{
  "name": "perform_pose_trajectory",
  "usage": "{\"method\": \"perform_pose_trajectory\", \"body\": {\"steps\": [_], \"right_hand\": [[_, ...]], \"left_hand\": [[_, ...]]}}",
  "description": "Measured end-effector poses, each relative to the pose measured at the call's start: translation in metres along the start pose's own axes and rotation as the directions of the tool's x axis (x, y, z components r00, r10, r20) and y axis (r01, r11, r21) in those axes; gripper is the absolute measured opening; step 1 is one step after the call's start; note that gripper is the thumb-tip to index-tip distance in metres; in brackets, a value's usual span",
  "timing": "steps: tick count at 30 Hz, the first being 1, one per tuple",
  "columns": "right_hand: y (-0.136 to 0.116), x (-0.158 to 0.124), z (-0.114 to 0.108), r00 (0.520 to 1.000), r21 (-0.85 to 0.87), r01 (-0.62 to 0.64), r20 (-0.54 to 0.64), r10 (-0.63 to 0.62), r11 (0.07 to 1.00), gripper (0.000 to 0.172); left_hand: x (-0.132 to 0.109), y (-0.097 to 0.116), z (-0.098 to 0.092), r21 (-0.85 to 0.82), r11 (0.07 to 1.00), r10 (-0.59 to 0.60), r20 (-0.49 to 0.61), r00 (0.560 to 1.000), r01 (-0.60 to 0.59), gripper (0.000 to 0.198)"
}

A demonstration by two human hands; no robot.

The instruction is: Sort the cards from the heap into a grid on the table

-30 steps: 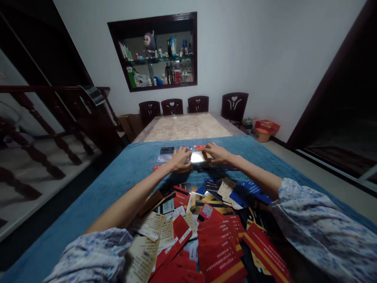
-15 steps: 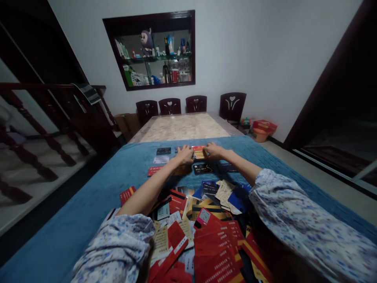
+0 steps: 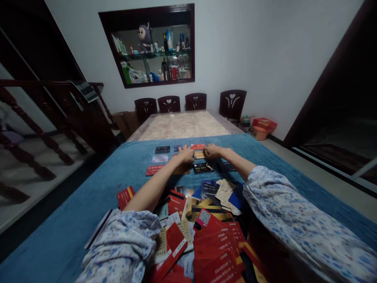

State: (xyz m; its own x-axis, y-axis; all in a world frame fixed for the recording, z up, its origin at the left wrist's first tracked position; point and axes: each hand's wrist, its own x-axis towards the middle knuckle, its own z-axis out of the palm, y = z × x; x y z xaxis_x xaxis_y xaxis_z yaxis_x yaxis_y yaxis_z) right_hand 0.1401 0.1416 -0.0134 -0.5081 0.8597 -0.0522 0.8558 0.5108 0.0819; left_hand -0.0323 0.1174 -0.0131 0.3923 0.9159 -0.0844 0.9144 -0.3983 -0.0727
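Observation:
A gold-yellow card (image 3: 199,155) lies between my two hands, just in front of a red card (image 3: 198,146). My left hand (image 3: 186,155) has its fingers closed at the card's left edge. At its right edge, my right hand (image 3: 212,151) pinches with thumb and fingers. Nearer to me is a black VIP card (image 3: 203,168), with a dark card (image 3: 229,167) to its right. On the left are a black card (image 3: 162,149), a pale card (image 3: 160,158) and a red card (image 3: 152,170). A blue card (image 3: 179,148) is partly covered by my left hand.
A heap of mixed cards (image 3: 218,243), many of them red, spreads between my forearms. A blue cloth (image 3: 97,196) covers the near table; its patterned top (image 3: 188,124) shows beyond. Several dark chairs (image 3: 232,104) stand at the far end. A railing (image 3: 44,118) runs along the left.
The gold-yellow card has shifted slightly toward me, and more of the red card behind it shows. Both hands stay at its edges. The view has tilted a little.

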Motion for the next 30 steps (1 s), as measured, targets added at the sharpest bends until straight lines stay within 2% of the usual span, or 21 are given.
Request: {"method": "perform_pose_trajectory", "body": {"steps": [4, 10, 17, 22, 30], "right_hand": [[0.002, 0.004, -0.001, 0.997, -0.012, -0.037, 0.064, 0.038, 0.999, 0.036], [0.0, 0.012, 0.0, 0.993, -0.001, -0.054, 0.106, 0.054, 0.999, 0.033], [-0.004, 0.017, 0.003, 0.991, -0.008, -0.11, 0.082, 0.11, 0.994, 0.028], [-0.001, 0.016, 0.005, 0.992, 0.014, -0.097, 0.078, 0.096, 0.995, 0.027], [0.006, 0.004, 0.006, 0.998, 0.063, -0.059, 0.032, 0.057, 0.996, 0.032]], "left_hand": [[0.003, -0.001, -0.001, -0.016, 1.0, -0.006, 0.03, 1.0, 0.006, 0.031], [0.006, 0.002, -0.003, -0.018, 0.999, -0.047, 0.064, 0.997, 0.048, 0.032], [0.004, 0.002, -0.002, -0.017, 0.999, -0.044, 0.04, 0.998, 0.044, 0.032], [0.0, 0.001, -0.001, -0.011, 0.999, -0.034, 0.012, 0.999, 0.034, 0.035], [-0.025, -0.007, -0.012, 0.007, 0.999, -0.031, -0.055, 0.998, 0.031, 0.047]]}}
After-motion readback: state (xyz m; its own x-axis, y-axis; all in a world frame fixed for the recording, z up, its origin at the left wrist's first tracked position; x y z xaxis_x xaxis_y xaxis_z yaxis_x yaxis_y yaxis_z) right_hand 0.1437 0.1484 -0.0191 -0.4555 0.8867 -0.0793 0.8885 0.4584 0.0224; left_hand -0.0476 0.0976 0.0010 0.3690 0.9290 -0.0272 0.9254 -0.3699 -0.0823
